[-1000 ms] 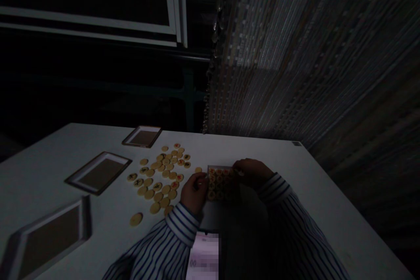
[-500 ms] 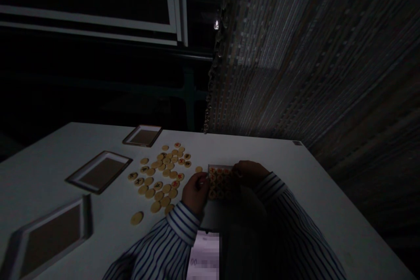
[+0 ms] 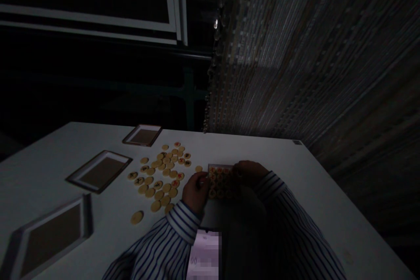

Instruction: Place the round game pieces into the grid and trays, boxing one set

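A shallow box [image 3: 220, 166] lies on the white table between my hands, holding rows of round xiangqi pieces [image 3: 220, 181], several with red characters. My left hand [image 3: 196, 191] is closed at the box's left side, its thumb and fingers bent together. At the far right corner, my right hand [image 3: 251, 172] has its fingers curled round the box's edge; dark shadow hides part of them. Loose xiangqi pieces [image 3: 166, 173] are scattered to the left, some face up with red or black characters, others blank. One blank piece [image 3: 198, 169] lies just beyond my left hand.
Three open shallow trays stand at the left: a near one [image 3: 54, 232], a middle one [image 3: 100, 170] and a far one [image 3: 142, 134]. A lit phone screen [image 3: 204, 253] shows at the table's near side. A bead curtain [image 3: 278, 52] hangs past the far edge.
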Demonstrator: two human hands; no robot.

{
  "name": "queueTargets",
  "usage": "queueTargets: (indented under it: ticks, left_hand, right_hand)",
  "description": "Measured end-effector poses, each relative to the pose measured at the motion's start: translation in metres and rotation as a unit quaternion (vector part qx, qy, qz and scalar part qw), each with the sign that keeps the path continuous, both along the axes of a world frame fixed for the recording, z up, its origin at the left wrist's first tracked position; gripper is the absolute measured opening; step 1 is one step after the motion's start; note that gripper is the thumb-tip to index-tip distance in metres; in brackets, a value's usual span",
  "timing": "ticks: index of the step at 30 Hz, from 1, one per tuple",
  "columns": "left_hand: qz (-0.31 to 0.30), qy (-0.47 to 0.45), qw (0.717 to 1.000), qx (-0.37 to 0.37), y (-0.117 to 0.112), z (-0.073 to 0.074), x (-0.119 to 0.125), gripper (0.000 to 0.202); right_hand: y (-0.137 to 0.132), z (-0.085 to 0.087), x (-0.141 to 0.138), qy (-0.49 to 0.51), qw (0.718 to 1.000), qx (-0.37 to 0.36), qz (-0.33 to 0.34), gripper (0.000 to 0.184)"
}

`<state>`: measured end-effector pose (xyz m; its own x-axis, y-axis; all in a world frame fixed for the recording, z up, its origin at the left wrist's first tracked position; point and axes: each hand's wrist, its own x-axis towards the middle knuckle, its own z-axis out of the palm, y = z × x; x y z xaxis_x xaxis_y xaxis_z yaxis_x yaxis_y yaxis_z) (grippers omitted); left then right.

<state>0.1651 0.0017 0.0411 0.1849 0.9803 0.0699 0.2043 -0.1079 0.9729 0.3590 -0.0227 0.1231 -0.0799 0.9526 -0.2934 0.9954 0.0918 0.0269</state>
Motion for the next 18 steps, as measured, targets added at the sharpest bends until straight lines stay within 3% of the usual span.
queueTargets:
  ticks: [18]
  left_hand:
    - [-0.004,0.002,1.000,0.004,0.0008,-0.0023,-0.0007,0.028]
  right_hand:
    - [-0.0001,-0.0056,0.0026,0.003,1.000,0.010,0.002,0.028]
